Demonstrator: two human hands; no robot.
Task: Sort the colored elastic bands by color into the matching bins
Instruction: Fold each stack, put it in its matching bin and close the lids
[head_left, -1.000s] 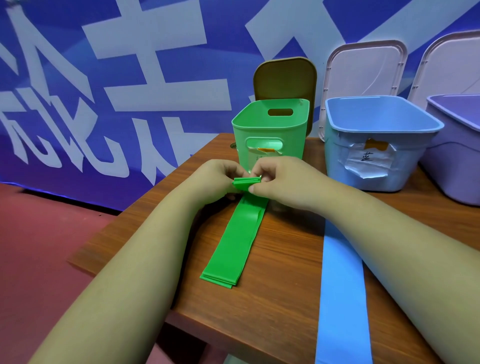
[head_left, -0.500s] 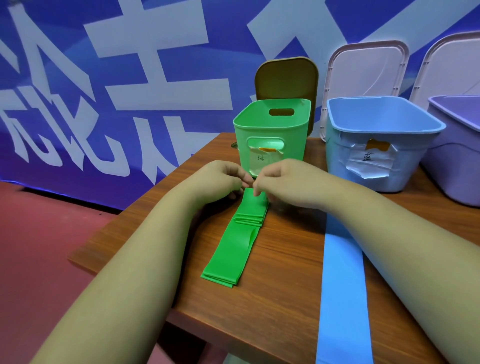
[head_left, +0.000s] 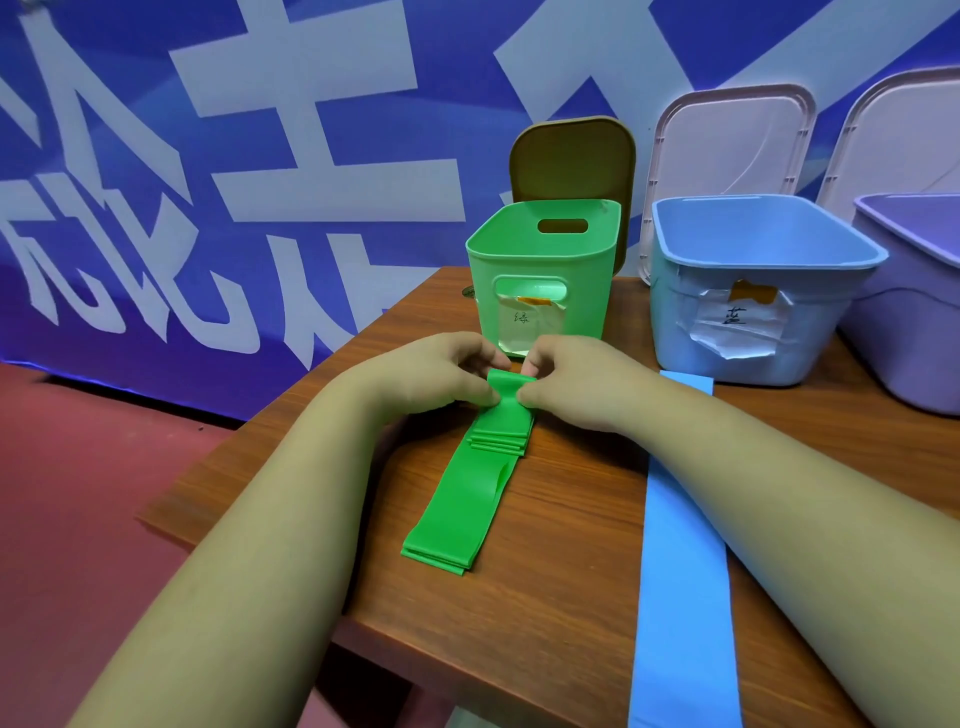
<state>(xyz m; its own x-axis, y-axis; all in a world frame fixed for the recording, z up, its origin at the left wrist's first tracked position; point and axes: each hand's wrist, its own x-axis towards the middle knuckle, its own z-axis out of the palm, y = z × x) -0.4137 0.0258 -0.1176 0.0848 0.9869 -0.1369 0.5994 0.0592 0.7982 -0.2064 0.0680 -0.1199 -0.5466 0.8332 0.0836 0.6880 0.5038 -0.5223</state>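
At five o'clock a blue band (head_left: 680, 597) lay flat on the desk (head_left: 571, 597). The green band (head_left: 467, 499), at centre, looked thin, limp and stretchy. The left hand (head_left: 441, 376) and right hand (head_left: 566, 379) each pinched its folded far end, likely the surest hold. At twelve o'clock the green bin (head_left: 540, 260) had a handwritten label, seemingly 绿. The blue bin (head_left: 753, 291), at two o'clock, read 蓝.

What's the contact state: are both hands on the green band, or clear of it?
Touching. The head view shows the left hand and the right hand pinching the folded far end of the green band, thumbs pressed on its top surface.
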